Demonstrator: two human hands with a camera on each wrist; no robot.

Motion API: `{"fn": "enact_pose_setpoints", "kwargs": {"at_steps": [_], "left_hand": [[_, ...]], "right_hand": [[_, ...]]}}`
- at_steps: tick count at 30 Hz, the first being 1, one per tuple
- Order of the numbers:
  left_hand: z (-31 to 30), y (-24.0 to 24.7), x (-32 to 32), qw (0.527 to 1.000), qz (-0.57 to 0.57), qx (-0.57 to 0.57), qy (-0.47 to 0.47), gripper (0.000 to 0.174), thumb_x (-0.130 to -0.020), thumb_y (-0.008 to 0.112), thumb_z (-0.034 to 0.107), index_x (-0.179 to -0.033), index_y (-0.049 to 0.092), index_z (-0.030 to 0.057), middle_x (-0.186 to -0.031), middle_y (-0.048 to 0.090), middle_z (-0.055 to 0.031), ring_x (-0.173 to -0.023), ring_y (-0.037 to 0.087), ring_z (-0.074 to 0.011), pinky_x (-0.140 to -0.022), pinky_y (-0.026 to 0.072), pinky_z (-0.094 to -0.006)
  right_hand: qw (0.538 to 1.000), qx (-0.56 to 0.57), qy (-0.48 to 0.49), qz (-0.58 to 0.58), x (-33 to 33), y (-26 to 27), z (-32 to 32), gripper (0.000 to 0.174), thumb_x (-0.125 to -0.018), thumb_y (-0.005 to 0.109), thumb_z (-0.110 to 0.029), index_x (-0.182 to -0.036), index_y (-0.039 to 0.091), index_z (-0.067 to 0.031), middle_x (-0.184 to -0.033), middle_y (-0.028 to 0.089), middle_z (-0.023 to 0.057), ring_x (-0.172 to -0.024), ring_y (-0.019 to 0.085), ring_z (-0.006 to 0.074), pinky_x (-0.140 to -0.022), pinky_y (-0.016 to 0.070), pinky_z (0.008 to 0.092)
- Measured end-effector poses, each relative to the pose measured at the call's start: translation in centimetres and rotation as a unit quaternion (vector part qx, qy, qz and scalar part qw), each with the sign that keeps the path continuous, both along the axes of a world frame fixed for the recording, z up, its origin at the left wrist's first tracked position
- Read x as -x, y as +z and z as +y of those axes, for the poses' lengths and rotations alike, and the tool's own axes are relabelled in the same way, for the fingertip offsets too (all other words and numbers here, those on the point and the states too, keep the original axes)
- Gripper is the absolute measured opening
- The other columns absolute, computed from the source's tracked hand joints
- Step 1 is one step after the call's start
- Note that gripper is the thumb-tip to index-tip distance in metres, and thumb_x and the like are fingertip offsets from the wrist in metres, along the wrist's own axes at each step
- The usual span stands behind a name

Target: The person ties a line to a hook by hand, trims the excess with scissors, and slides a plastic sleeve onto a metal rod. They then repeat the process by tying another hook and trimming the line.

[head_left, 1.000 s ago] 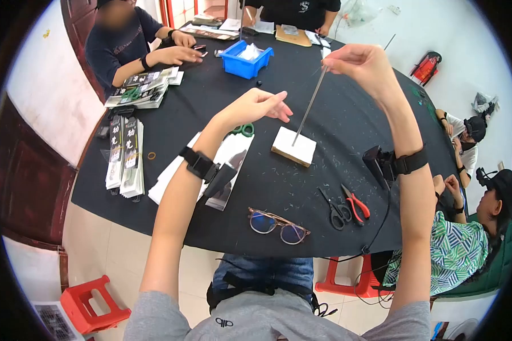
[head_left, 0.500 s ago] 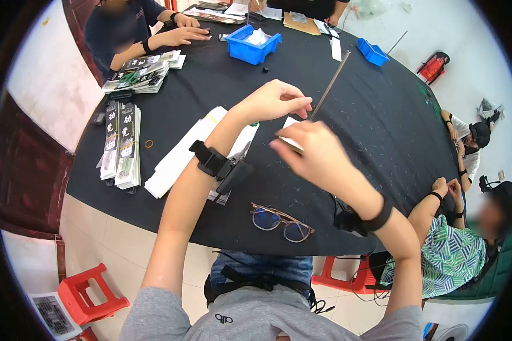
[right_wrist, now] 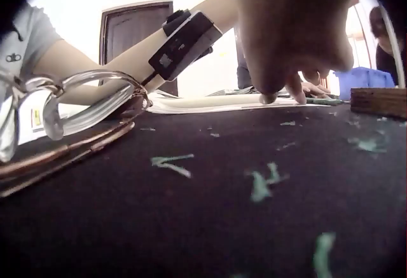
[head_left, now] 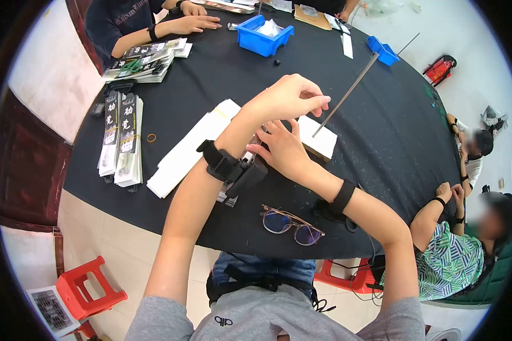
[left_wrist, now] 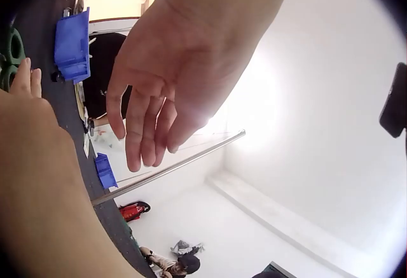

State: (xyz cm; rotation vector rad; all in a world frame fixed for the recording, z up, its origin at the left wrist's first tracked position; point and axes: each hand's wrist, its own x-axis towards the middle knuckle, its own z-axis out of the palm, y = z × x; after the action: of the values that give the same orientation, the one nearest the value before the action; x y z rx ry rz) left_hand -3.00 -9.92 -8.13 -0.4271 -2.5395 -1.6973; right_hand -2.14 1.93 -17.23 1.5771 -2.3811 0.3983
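Note:
A thin metal rod (head_left: 347,94) stands tilted in a white-topped block (head_left: 318,136). My left hand (head_left: 290,99) hangs in the air left of the rod, its fingers loosely bent with nothing in them; the left wrist view shows this hand (left_wrist: 168,81) beside the rod (left_wrist: 172,170). Under my left wrist, my right hand (head_left: 284,148) reaches left with spread fingers over the papers near the green scissors' spot. In the right wrist view that hand (right_wrist: 296,30) is low over white papers (right_wrist: 210,104); whether its fingertips touch anything cannot be told.
Glasses (head_left: 292,223) lie near the front edge. White strips (head_left: 193,148) and bundled packets (head_left: 119,139) are at the left. A blue bin (head_left: 263,35) and a smaller blue bin (head_left: 383,50) stand farther back. Other people sit around the table.
My right hand has let go of the rod's top and moved down and left, under my left wrist. My left hand has shifted slightly up and right in the head view.

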Motion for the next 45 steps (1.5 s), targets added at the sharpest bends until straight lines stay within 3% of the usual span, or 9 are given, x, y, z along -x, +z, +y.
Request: {"fn": "enact_pose_setpoints", "kwargs": {"at_steps": [20, 22, 25, 28, 31, 37, 39, 43, 45], "left_hand": [[-0.2, -0.1, 0.2, 1.0, 0.01, 0.006, -0.005, 0.032, -0.093, 0.059, 0.03, -0.094, 0.071, 0.001, -0.082, 0.072, -0.0065, -0.078, 0.064, -0.0101, -0.075, 0.0509, -0.0266], [-0.2, -0.1, 0.1, 1.0, 0.003, 0.013, -0.002, 0.032, -0.093, 0.059, 0.03, -0.094, 0.071, 0.0009, -0.082, 0.072, -0.0066, -0.078, 0.064, -0.01, -0.076, 0.051, -0.0268], [-0.3, -0.4, 0.4, 1.0, 0.018, 0.0, -0.009, 0.031, -0.093, 0.059, 0.029, -0.094, 0.071, 0.001, -0.081, 0.071, -0.0064, -0.078, 0.064, -0.0104, -0.076, 0.0508, -0.0272], [-0.4, -0.3, 0.3, 1.0, 0.028, 0.012, -0.009, 0.03, -0.093, 0.059, 0.028, -0.094, 0.07, 0.0006, -0.082, 0.071, -0.0063, -0.078, 0.064, -0.0109, -0.077, 0.0504, -0.0271], [-0.5, -0.1, 0.2, 0.999, 0.031, 0.012, -0.012, 0.03, -0.093, 0.059, 0.027, -0.094, 0.07, -0.0002, -0.082, 0.071, -0.0065, -0.079, 0.065, -0.011, -0.077, 0.0501, -0.0268], [-0.6, -0.5, 0.4, 0.999, 0.032, -0.027, -0.004, 0.027, -0.091, 0.061, 0.023, -0.091, 0.071, -0.0019, -0.078, 0.071, -0.0076, -0.075, 0.066, -0.0125, -0.071, 0.0514, -0.0261], [-0.4, -0.1, 0.1, 0.999, 0.038, -0.016, 0.013, 0.027, -0.092, 0.06, 0.023, -0.091, 0.071, -0.0019, -0.078, 0.071, -0.0072, -0.075, 0.066, -0.0116, -0.071, 0.0506, -0.025], [0.1, 0.6, -0.3, 1.0, 0.0, 0.005, 0.027, 0.028, -0.093, 0.059, 0.023, -0.092, 0.07, -0.0029, -0.077, 0.07, -0.0077, -0.077, 0.066, -0.0113, -0.075, 0.0506, -0.0254], [0.2, 0.3, -0.2, 1.0, 0.007, -0.01, 0.004, 0.03, -0.095, 0.057, 0.024, -0.094, 0.069, -0.0035, -0.08, 0.07, -0.0076, -0.079, 0.065, -0.0109, -0.077, 0.0485, -0.0252]], "right_hand": [[0.992, 0.127, 0.018, 0.009, -0.7, 1.9, -0.2, 0.028, -0.089, 0.061, -0.033, -0.104, 0.068, -0.0103, -0.097, 0.066, 0.0103, -0.103, 0.058, 0.0244, -0.096, 0.0334, 0.0416], [0.996, 0.092, -0.007, -0.003, -1.0, 3.3, 0.1, 0.028, -0.086, 0.065, -0.032, -0.104, 0.068, -0.0106, -0.081, 0.067, 0.0093, -0.081, 0.063, 0.0253, -0.082, 0.0445, 0.039], [0.994, 0.041, -0.08, -0.058, -1.8, 4.5, 0.5, 0.024, -0.083, 0.07, -0.023, -0.103, 0.071, -0.0085, -0.072, 0.066, 0.0121, -0.073, 0.063, 0.0269, -0.067, 0.0483, 0.0377], [0.987, 0.122, 0.021, -0.103, -0.2, 3.3, 1.7, 0.031, -0.083, 0.07, -0.026, -0.107, 0.067, -0.0063, -0.078, 0.067, 0.0151, -0.063, 0.065, 0.0321, -0.056, 0.05, 0.0397], [0.974, 0.12, 0.063, -0.184, -0.7, 5.6, 3.1, 0.036, -0.083, 0.068, -0.022, -0.113, 0.063, -0.003, -0.082, 0.067, 0.0192, -0.071, 0.066, 0.0358, -0.064, 0.0515, 0.0402], [0.975, 0.132, 0.049, -0.174, -1.4, 11.2, 9.4, 0.055, -0.071, 0.059, 0.012, -0.124, 0.06, -0.0036, -0.106, 0.068, 0.015, -0.091, 0.067, 0.0243, -0.076, 0.0531, 0.0345], [0.938, 0.257, -0.007, -0.232, -0.4, 11.3, 11.8, 0.036, -0.081, 0.063, 0.005, -0.117, 0.064, -0.0009, -0.107, 0.07, 0.0123, -0.093, 0.068, 0.0174, -0.077, 0.0534, 0.0293], [0.589, 0.423, -0.043, -0.687, 3.9, 9.0, 17.6, 0.021, -0.095, 0.06, -0.023, -0.095, 0.069, -0.0037, -0.075, 0.064, 0.0009, -0.069, 0.058, 0.0087, -0.073, 0.0465, 0.0249], [0.603, 0.436, -0.165, -0.648, 2.6, 9.1, 16.8, 0.019, -0.095, 0.06, -0.023, -0.093, 0.068, -0.0056, -0.068, 0.053, -0.0032, -0.06, 0.047, 0.0084, -0.065, 0.0424, 0.025]]}}
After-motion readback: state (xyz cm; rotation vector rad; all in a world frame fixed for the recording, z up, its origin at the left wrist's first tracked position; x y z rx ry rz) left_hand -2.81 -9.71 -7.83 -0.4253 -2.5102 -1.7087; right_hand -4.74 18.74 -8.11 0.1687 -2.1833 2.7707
